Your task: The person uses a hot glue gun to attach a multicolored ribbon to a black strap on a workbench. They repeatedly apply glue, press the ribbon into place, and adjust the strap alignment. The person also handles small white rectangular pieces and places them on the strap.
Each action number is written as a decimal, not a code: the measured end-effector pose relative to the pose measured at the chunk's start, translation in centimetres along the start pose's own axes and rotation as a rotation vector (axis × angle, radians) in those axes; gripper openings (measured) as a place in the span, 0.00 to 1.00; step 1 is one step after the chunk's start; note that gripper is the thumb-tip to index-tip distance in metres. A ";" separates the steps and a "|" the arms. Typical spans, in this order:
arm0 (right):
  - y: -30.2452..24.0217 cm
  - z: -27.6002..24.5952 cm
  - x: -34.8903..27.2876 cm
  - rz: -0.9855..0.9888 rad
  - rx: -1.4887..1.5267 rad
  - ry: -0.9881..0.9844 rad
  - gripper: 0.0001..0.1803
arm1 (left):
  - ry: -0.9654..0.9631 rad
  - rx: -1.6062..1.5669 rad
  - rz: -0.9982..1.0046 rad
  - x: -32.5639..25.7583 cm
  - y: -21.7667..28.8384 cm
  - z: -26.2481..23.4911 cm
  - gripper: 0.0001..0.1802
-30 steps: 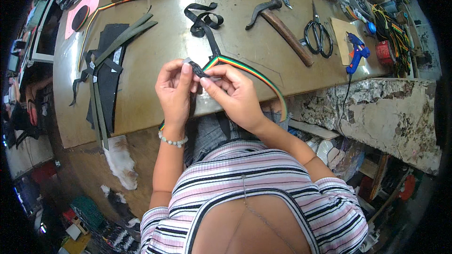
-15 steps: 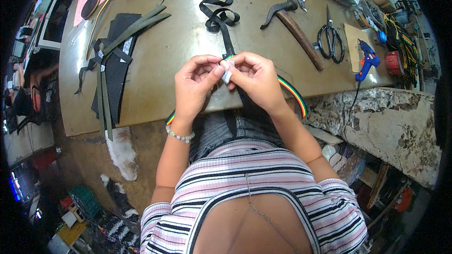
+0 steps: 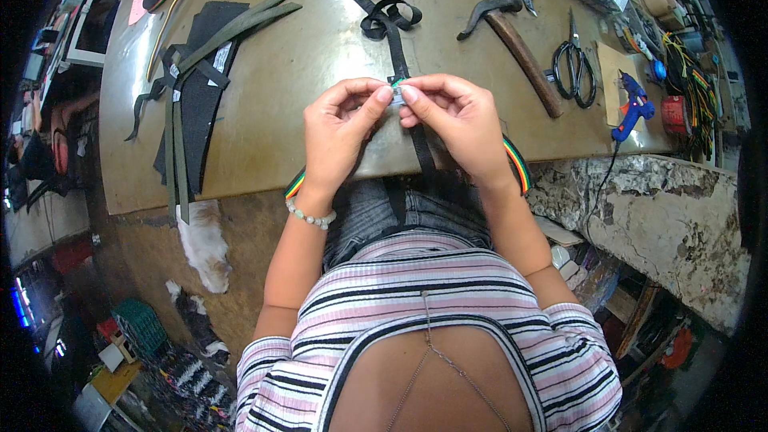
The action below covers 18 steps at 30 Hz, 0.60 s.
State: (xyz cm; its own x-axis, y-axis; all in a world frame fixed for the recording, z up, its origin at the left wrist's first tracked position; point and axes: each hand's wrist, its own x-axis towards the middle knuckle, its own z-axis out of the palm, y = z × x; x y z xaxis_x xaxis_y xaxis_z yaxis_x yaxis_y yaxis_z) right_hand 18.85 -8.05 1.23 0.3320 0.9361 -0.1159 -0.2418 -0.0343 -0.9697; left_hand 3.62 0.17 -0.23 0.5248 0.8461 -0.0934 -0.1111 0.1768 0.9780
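The left hand (image 3: 336,140) and right hand (image 3: 462,128) are clamping a small pale label (image 3: 397,98) between their fingers (image 3: 410,96). A black strap (image 3: 397,46) is stretching from beyond the fingers to below them. Striped banding (image 3: 517,166) is showing below the fingers, beside both wrists. A hammer (image 3: 525,62) is lying on the desk (image 3: 276,112), right of the fingers.

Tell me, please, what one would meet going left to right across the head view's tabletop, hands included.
Black sheet, left hand, pale tag, right hand, hammer, scissors, blue glue gun.
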 end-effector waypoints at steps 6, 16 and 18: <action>-0.7 -1.1 0.0 -0.001 -0.060 -0.083 0.13 | -0.037 0.051 0.058 0.0 -0.1 0.3 0.10; -0.4 -1.7 0.3 0.030 -0.045 -0.114 0.14 | -0.050 0.046 0.099 -0.1 -0.3 0.3 0.11; -0.5 -1.8 0.3 0.044 -0.041 -0.118 0.14 | -0.053 0.030 0.106 -0.1 -0.3 0.4 0.10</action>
State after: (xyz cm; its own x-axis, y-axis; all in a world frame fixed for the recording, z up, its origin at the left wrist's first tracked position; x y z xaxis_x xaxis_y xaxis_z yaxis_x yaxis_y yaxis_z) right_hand 20.73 -8.43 1.26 0.2112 0.9681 -0.1350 -0.2153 -0.0887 -0.9725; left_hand 3.91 -0.13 -0.43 0.5550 0.8316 0.0204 -0.1433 0.0714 0.9871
